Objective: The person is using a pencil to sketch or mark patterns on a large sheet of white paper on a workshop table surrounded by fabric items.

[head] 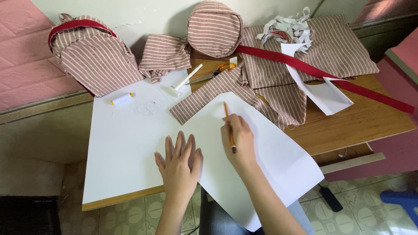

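Left hand (179, 163) lies flat, fingers (189, 146) spread wide, pressing on the white paper sheet (261, 161) at its left corner; right hand (237, 141) has its fingers closed around an orange pencil (228, 126), tip down on the sheet just beyond the fingertips. A striped fabric strip (209, 93) lies past the pencil tip, touching the sheet's far edge. A white thread spool (122, 99) sits on the bench (365, 117), well off to the left of the fingers.
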